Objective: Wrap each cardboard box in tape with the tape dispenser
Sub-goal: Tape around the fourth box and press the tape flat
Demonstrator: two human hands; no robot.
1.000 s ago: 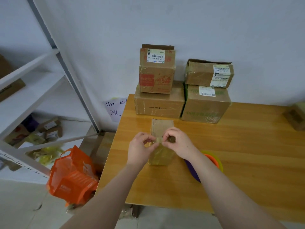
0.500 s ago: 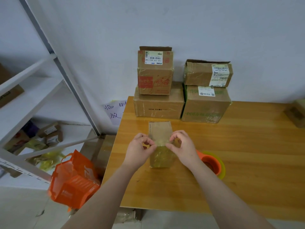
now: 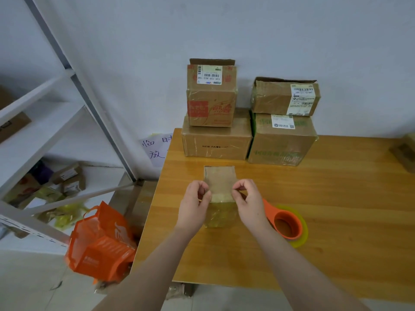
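- Small cardboard box (image 3: 219, 178): one, standing on the surface (image 3: 336, 198) near its left edge, about midway between the far and near edges. The far part of its top is bare brown card. The near part and the front face are covered in glossy, yellowish tape.
- Left hand (image 3: 194, 206): fingers curled, thumb and forefinger pinching the box at its left side, where the tape band ends.
- Right hand (image 3: 249, 204): fingers curled likewise, pinching the box at its right side, at the same line.
- Tape dispenser (image 3: 289, 225): orange, with a yellowish roll, lying on the surface just right of the right wrist. Neither hand holds it.
- Stacked boxes: four, in two piles at the far edge against the wall. The left pile is a tall labelled box (image 3: 211, 97) on a wide flat box (image 3: 216, 142). The right pile is a low labelled box (image 3: 283, 97) on a green-printed box (image 3: 280, 142).
- Further box (image 3: 404, 151): at the right edge of the surface, partly out of view.
- Shelf rack (image 3: 45, 122): white, left of the surface, holding small parcels.
- Orange bag (image 3: 101, 243): on the floor beside the near left corner.
- Handwritten note (image 3: 156, 149): on the wall, beside the far left corner.
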